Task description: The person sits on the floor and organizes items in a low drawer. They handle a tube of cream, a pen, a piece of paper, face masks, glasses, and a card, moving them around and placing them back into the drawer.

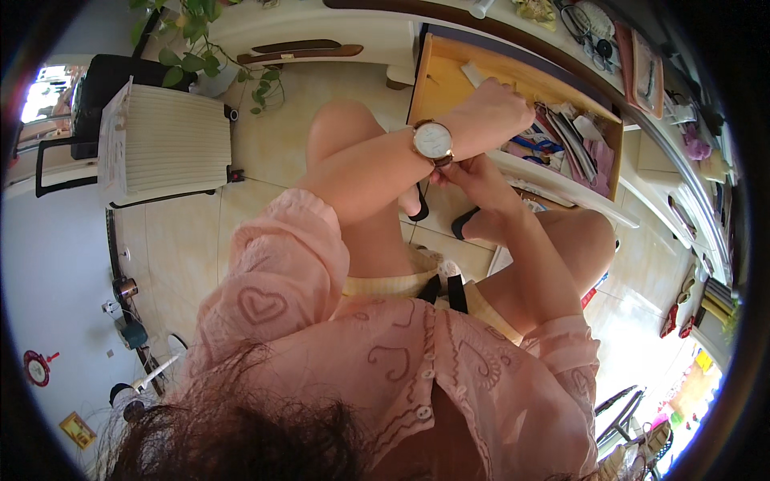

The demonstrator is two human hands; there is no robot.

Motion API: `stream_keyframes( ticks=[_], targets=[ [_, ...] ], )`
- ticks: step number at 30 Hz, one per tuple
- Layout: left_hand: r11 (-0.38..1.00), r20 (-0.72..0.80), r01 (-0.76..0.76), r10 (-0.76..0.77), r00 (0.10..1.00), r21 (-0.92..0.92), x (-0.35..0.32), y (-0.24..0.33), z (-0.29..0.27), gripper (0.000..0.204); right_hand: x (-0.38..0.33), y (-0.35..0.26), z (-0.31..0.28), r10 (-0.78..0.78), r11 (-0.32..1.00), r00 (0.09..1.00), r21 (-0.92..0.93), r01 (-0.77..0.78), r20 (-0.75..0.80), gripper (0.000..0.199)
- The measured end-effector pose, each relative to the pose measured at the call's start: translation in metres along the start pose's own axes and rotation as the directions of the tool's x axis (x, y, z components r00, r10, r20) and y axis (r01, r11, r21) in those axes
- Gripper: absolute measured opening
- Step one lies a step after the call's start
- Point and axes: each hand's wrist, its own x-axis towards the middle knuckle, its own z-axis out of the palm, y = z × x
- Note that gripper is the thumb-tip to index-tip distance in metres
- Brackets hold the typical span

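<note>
My left hand (501, 110) is stretched over the pulled-out drawer, its fingers curled into a loose fist with nothing seen in it. Around that wrist sits a wristwatch (434, 140) with a round white dial, a gold-coloured rim and a brown strap. From below, my right hand (473, 181) pinches the watch strap (443, 161) at the wrist's underside, thumb and fingers pressed together. The strap's fastening is hidden behind the wrist and fingers. Beneath my left hand, the wooden drawer (437, 84) holds papers, booklets and blue-handled items (536, 146), partly covered by the hand.
The dresser top (553, 50) beyond the drawer carries a hairbrush, pouches and small items. A cream ribbed suitcase (164, 144) stands on the tiled floor to the left. A trailing green plant (192, 60) hangs at the far left. My bare knees and black-strapped slippers (463, 223) are below the drawer.
</note>
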Motion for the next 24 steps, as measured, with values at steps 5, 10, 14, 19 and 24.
stream_keyframes(
  ticks=[5,10,14,19,24],
  targets=[
    [0.993,0.059,-0.062,0.056,0.997,0.096,-0.005,0.018,-0.004,0.008,-0.001,0.008,0.001,-0.023,0.980,0.990,-0.201,-0.006,-0.141,0.011],
    [0.995,0.055,-0.035,0.029,0.998,0.095,-0.004,0.021,0.002,0.008,-0.002,0.012,0.000,-0.049,0.986,0.993,-0.164,0.031,-0.107,0.012],
    [0.997,0.044,-0.037,0.034,0.998,0.070,-0.004,0.020,0.000,0.009,-0.002,0.008,0.002,-0.026,0.991,0.992,-0.130,0.010,-0.125,0.012],
    [0.996,-0.037,-0.050,0.053,0.998,0.068,-0.003,0.016,0.011,0.006,-0.001,0.011,0.000,-0.018,0.993,0.993,-0.115,0.005,-0.113,0.014],
    [0.998,-0.081,-0.039,0.043,0.996,0.052,-0.003,0.014,0.020,0.006,-0.003,0.005,0.002,0.000,0.997,0.996,-0.077,-0.007,-0.088,0.010]
  ],
)
